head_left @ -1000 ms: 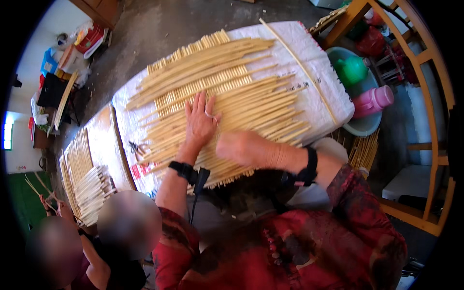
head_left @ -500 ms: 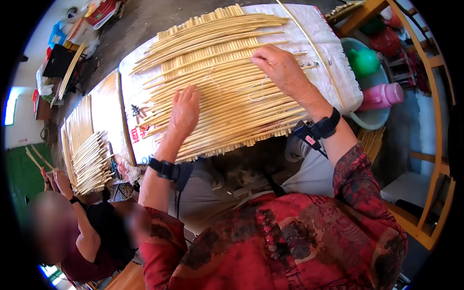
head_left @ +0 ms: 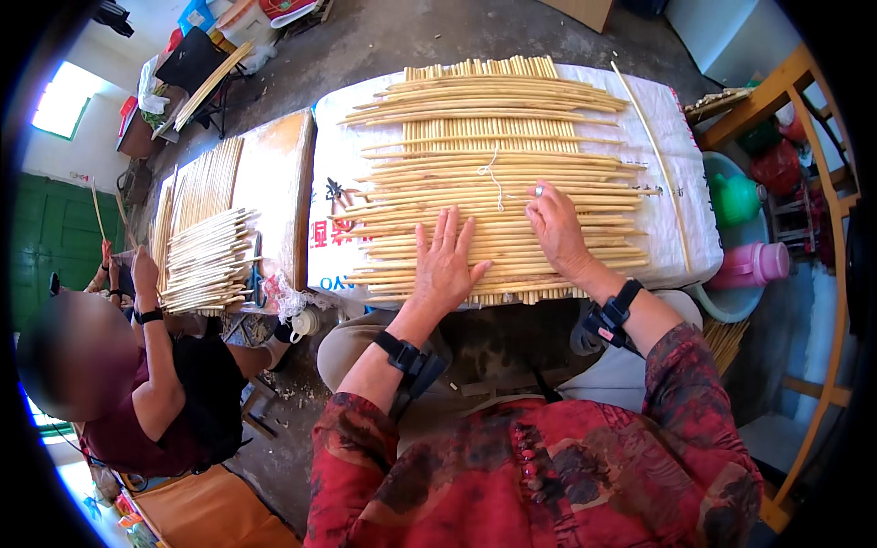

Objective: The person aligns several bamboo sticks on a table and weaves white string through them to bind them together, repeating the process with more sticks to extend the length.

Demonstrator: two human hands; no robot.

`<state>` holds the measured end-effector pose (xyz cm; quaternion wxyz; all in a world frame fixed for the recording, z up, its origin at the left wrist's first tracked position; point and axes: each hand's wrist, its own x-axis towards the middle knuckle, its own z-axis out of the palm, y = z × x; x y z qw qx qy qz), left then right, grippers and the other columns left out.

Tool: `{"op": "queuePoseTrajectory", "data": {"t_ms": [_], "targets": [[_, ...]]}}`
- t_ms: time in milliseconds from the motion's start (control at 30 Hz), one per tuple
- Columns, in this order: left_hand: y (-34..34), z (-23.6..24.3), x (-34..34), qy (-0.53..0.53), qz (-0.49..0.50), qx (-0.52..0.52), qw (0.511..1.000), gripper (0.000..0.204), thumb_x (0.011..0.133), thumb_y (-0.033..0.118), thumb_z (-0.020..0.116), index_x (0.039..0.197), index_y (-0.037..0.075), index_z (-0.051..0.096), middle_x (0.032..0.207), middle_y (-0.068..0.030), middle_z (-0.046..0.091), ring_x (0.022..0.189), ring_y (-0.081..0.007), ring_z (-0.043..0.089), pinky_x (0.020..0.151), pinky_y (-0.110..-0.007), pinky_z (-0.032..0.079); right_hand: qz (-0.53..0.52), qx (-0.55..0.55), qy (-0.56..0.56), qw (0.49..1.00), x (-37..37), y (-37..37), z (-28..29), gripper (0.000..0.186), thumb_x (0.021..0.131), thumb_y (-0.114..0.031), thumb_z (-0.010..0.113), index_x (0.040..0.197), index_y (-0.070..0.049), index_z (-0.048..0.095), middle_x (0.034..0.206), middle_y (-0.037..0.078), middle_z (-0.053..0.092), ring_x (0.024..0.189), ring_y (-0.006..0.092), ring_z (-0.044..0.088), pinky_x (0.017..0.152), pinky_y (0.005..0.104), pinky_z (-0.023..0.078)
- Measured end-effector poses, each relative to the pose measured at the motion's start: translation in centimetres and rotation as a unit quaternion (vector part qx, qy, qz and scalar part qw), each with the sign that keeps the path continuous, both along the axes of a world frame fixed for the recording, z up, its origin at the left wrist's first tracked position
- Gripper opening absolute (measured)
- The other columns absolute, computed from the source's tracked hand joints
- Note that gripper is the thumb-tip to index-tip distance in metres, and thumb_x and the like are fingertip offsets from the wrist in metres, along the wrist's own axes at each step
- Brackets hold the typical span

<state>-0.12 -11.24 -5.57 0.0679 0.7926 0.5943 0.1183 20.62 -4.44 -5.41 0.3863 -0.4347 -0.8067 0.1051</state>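
Straight, pale yellow sticks (head_left: 512,194) lie side by side across the white cloth-like cover (head_left: 336,137) of the table before me. Under them another layer of sticks (head_left: 489,135) runs crosswise and shows in a gap. My left hand (head_left: 444,258) rests on the nearer sticks, palm down, fingers spread. To its right, my right hand (head_left: 557,228) is low over the sticks with its fingers curled together; whatever its fingertips pinch, if anything, is hidden. A thin white string (head_left: 496,178) lies loosely over the sticks, just left of the right fingers.
One long stick (head_left: 660,160) lies along the table's right side. A basin (head_left: 766,233) with a green and a pink container (head_left: 754,265) stands beyond. At left, a person (head_left: 164,393) holds sticks by another table (head_left: 274,164) bearing sticks and scissors (head_left: 256,274).
The view has swung left, so everything sits farther right. My right hand has come down nearer me, and my left hand has flattened and spread. The string has shifted and lies straighter.
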Motion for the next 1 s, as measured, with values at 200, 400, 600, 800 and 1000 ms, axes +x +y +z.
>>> {"op": "queuePoseTrajectory", "data": {"t_ms": [200,400,600,800,1000], "targets": [[0.4,0.1,-0.2,-0.006,-0.017,0.006,1.0,0.069,0.079,0.042,0.059,0.133,0.004,0.037,0.141,-0.0216,0.026,0.133,-0.0351,0.022,0.105,-0.058,0.012,-0.013,0.028,-0.05,0.998,-0.4,-0.9,-2.3,0.009,0.074,-0.009,0.059,0.08,-0.004,0.054,0.101,0.012,0.056,0.111,0.0301,0.048,0.094,0.0426,0.036],[0.5,-0.7,-0.4,0.024,-0.015,-0.023,0.999,0.07,0.079,0.042,0.059,0.133,0.004,0.036,0.143,-0.0206,0.024,0.134,-0.0337,0.019,0.106,-0.056,0.009,0.003,0.079,-0.117,0.99,-0.5,-1.2,-3.9,0.011,0.074,-0.014,0.056,0.078,-0.003,0.057,0.108,0.014,0.054,0.116,0.0294,0.043,0.096,0.0459,0.034],[0.6,-0.4,0.0,0.046,-0.031,-0.012,0.998,0.07,0.08,0.043,0.056,0.133,0.003,0.036,0.143,-0.0211,0.023,0.135,-0.0346,0.018,0.106,-0.056,0.009,0.003,0.014,-0.046,0.999,-0.1,-1.4,-3.0,0.013,0.077,-0.015,0.057,0.082,-0.004,0.056,0.108,0.014,0.053,0.118,0.0293,0.042,0.099,0.0439,0.031],[0.8,0.2,-0.3,0.034,-0.026,-0.031,0.999,0.067,0.081,0.042,0.056,0.132,0.003,0.038,0.142,-0.021,0.026,0.134,-0.0344,0.021,0.105,-0.057,0.01,-0.001,0.012,-0.023,1.0,-0.3,-1.2,-3.7,0.012,0.077,-0.015,0.059,0.08,-0.004,0.057,0.104,0.013,0.055,0.116,0.0284,0.044,0.097,0.0435,0.032],[2.9,1.2,-0.9,-0.018,-0.003,-0.018,1.0,0.049,0.082,0.031,0.058,0.122,0.003,0.048,0.134,-0.0174,0.04,0.127,-0.0314,0.034,0.102,-0.053,0.022,-0.008,0.007,-0.022,1.0,-0.4,-0.6,-1.7,0.01,0.075,-0.013,0.059,0.08,-0.005,0.056,0.101,0.011,0.057,0.111,0.0277,0.048,0.09,0.0429,0.036]]}}
